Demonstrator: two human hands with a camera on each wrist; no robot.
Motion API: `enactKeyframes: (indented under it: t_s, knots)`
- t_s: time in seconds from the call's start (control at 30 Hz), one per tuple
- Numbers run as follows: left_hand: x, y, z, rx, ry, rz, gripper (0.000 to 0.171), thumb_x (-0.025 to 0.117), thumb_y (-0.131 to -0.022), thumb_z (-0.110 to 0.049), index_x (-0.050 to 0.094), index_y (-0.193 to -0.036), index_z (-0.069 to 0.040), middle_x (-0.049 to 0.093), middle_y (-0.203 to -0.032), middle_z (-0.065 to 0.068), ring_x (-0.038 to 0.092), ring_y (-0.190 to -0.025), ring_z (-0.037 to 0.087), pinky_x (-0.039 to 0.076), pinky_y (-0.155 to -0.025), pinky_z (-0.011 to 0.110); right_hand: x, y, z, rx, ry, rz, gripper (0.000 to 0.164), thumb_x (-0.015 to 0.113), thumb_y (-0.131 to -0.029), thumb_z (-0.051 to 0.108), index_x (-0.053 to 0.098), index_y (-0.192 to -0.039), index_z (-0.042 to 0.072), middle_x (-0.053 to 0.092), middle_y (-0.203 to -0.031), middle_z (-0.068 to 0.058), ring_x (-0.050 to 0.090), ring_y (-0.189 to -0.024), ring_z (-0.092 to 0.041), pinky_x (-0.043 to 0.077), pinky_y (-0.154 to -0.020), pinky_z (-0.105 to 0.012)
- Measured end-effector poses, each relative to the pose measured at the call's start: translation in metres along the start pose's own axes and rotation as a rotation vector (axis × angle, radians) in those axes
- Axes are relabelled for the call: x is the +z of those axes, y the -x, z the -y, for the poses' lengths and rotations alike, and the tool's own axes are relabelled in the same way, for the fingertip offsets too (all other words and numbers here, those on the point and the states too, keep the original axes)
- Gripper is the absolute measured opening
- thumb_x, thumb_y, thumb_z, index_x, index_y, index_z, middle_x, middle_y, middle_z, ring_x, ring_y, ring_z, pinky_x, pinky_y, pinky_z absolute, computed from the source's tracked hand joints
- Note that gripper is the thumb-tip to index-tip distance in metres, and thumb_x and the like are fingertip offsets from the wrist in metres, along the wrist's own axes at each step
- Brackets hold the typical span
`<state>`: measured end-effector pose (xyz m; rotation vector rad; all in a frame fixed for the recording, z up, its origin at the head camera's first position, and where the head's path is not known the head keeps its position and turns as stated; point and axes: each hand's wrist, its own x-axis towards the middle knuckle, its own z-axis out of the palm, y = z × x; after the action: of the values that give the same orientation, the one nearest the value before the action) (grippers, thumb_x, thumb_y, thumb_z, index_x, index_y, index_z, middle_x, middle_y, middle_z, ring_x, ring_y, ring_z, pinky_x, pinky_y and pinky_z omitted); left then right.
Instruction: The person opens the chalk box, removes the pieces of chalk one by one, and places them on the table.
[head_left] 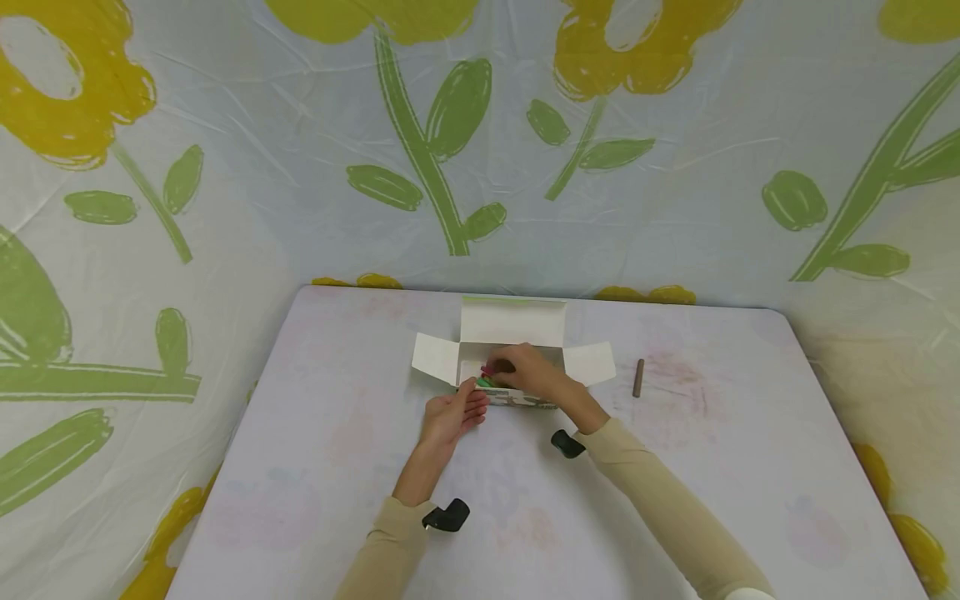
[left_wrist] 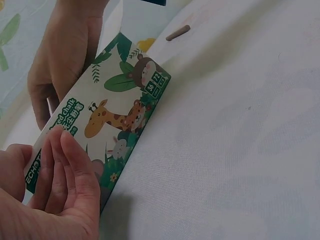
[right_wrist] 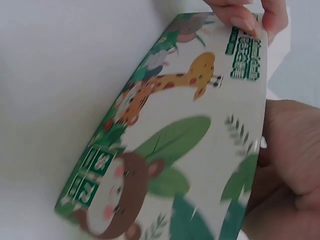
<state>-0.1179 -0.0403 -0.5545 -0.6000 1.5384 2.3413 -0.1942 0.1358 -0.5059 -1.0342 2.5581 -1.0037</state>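
Note:
An open white chalk box (head_left: 517,398), printed with a giraffe and other animals, lies on the table with its lid and side flaps spread. My left hand (head_left: 450,415) grips the box's near wall by its left end, thumb over the rim and fingers against the printed front. My right hand (head_left: 528,369) reaches into the box from above with bent fingers. By its fingertips are a magenta piece (head_left: 487,369) and a green piece (head_left: 484,382). The box wall hides those fingertips in both wrist views, so any pinch there is unclear.
One brown chalk stick (head_left: 638,378) lies on the table (head_left: 337,467) right of the box, by reddish smudges. A flower-printed cloth (head_left: 300,167) hangs behind the table and at both sides. The box's right flap (head_left: 589,362) sticks out toward the stick.

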Motion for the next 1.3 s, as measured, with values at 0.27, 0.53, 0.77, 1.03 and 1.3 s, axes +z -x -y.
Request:
enactKeyframes:
  t_s: [0.27,0.53,0.77,1.03,1.3]
  knots:
    - [-0.001,0.000,-0.001,-0.001,-0.001,0.008,0.045,0.068,-0.100,-0.030,0.070,-0.106,0.014,0.076,-0.087,0.011,0.069,-0.070,0.008,0.059,-0.067,0.021,-0.013,0.014,-0.006,-0.008,-0.111,-0.116,0.029,0.070,-0.096,-0.001,0.065,-0.123,-0.006,0.072,-0.110,-0.021,0.071,-0.099,-0.032,0.059,-0.089,-0.048]
    - [-0.001,0.000,0.002,0.000,-0.007,0.004,0.049,0.068,-0.101,-0.031,0.068,-0.111,0.017,0.076,-0.093,0.016,0.069,-0.072,0.009,0.060,-0.068,0.022,-0.033,0.030,-0.011,0.085,-0.152,-0.224,0.034,0.071,-0.096,0.002,0.063,-0.129,0.002,0.072,-0.109,-0.017,0.072,-0.097,-0.033,0.060,-0.089,-0.049]
    - [-0.001,0.000,-0.001,-0.004,-0.013,0.009,0.046,0.070,-0.100,-0.032,0.070,-0.109,0.013,0.076,-0.091,0.012,0.069,-0.074,0.009,0.060,-0.070,0.022,-0.056,0.046,-0.018,0.157,-0.210,-0.306,0.035,0.074,-0.096,0.010,0.064,-0.128,0.003,0.072,-0.112,-0.016,0.072,-0.101,-0.032,0.059,-0.092,-0.043]
    - [-0.002,0.003,0.000,-0.013,-0.023,0.008,0.045,0.070,-0.100,-0.033,0.070,-0.107,0.011,0.075,-0.088,0.008,0.069,-0.074,0.010,0.059,-0.070,0.022,-0.079,0.069,-0.031,0.266,-0.369,-0.364,0.040,0.072,-0.098,0.013,0.059,-0.134,-0.001,0.067,-0.120,-0.023,0.073,-0.100,-0.031,0.062,-0.081,-0.029]
    - [-0.002,0.001,0.000,-0.010,-0.017,0.007,0.047,0.070,-0.099,-0.033,0.069,-0.109,0.013,0.076,-0.088,0.009,0.070,-0.073,0.009,0.060,-0.069,0.022,-0.100,0.091,-0.039,0.337,-0.444,-0.434,0.048,0.069,-0.101,0.020,0.054,-0.143,0.002,0.061,-0.128,-0.025,0.072,-0.098,-0.010,0.059,-0.083,-0.024]
